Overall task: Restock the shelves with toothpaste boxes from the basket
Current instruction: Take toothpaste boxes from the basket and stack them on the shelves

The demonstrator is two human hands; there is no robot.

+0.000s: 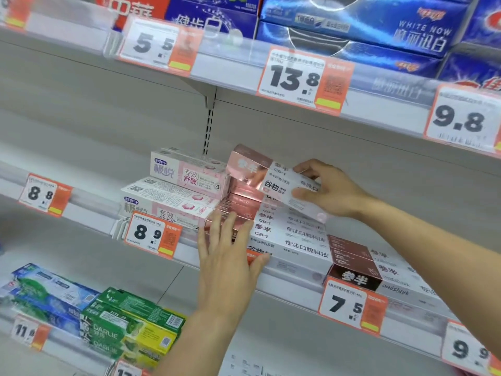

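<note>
Pinched by its right end between thumb and fingers, a rose-gold and white toothpaste box (pixel 267 179) is held by the right hand (pixel 329 189), tilted with its pink end pointing up and left, just above the stack of matching boxes (pixel 282 232) on the middle shelf (pixel 292 270). That stack serves as the landmark. Holding the box by one end leaves its long underside free, which looks meant to let it settle flat on top of the stack.

Nearest the camera, in front of the stack, the left hand (pixel 227 256) lies open with fingers straight: fingertips touch the stack's pink left end and the thumb rests against its front lower edge. I judge it is steadying the pile and squaring its face to the shelf lip while the new box comes in.

Below and left of the stack sit green boxes (pixel 130 324). Right of the stack lies a lower pile with brown ends (pixel 355 270). Touching the stack's left side are two pink and white boxes (pixel 184 188), one on the other. Above and behind the stack, the upper shelf carries blue boxes (pixel 352 25). No basket is in view.
</note>
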